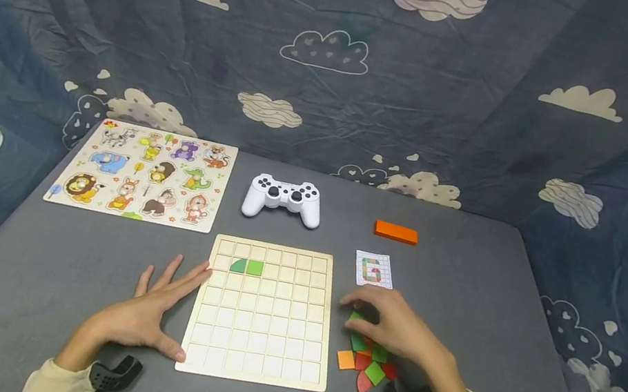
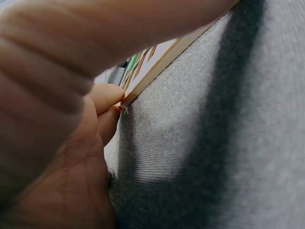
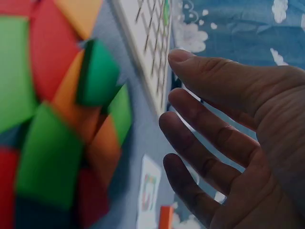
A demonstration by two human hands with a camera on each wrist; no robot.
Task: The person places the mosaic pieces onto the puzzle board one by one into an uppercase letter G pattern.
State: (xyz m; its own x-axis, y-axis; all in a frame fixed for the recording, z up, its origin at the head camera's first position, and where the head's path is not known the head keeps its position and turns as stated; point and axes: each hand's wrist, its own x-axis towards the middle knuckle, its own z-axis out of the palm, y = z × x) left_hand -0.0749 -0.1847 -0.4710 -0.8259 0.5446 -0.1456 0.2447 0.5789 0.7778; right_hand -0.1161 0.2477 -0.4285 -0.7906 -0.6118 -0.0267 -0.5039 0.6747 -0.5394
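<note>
A pale wooden grid board (image 1: pixel 261 323) lies flat on the grey table. Two tiles sit in its second row: a dark green quarter-round tile (image 1: pixel 238 265) and a light green square tile (image 1: pixel 254 267). My left hand (image 1: pixel 141 316) spreads along the board's left edge, thumb and fingertips touching it. Over a pile of red, orange and green tiles (image 1: pixel 374 373) right of the board hovers my right hand (image 1: pixel 395 324). In the right wrist view its fingers (image 3: pixel 188 136) are loosely bent, holding nothing, apart from the tiles. The hand hides part of the pile in the head view.
Just above the pile lies a small pattern card (image 1: pixel 374 270). Farther back are an orange block (image 1: pixel 396 232) and a white game controller (image 1: pixel 283 199). An animal puzzle board (image 1: pixel 144 174) occupies the back left. A cloud-printed cloth (image 1: pixel 315 119) hangs behind the table.
</note>
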